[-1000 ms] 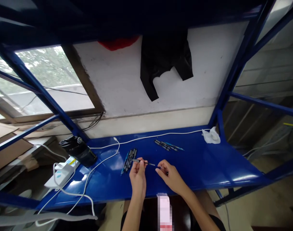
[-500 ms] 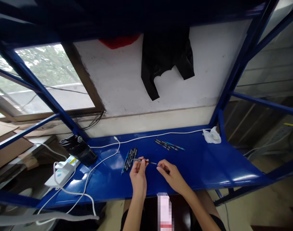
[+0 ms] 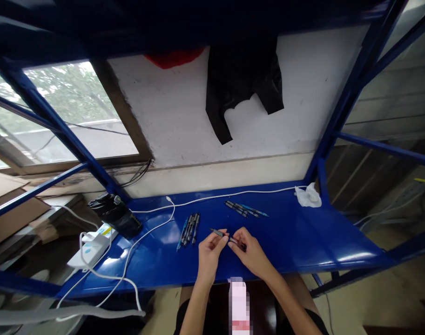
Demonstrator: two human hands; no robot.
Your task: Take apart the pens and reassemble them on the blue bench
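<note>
Over the front of the blue table, my left hand (image 3: 211, 247) pinches the grey part of a pen (image 3: 218, 232) that points up to the left. My right hand (image 3: 247, 246) is closed on the pen's dark other part (image 3: 237, 243). The two parts meet between my fingertips; whether they are joined is too small to tell. A group of several pens (image 3: 189, 229), black-grey and blue, lies left of my left hand. Farther back, a second group of pens (image 3: 245, 210) lies flat.
A black bottle (image 3: 116, 216) and a white power strip (image 3: 93, 246) stand at the table's left. A white cable (image 3: 212, 197) runs along the back of the table (image 3: 296, 242). Crumpled white tissue (image 3: 309, 195) lies at the right. Blue frame posts rise on both sides.
My left hand has moved right, towards my right hand. The gap between the two pen parts has closed. The pens on the left are now uncovered.
</note>
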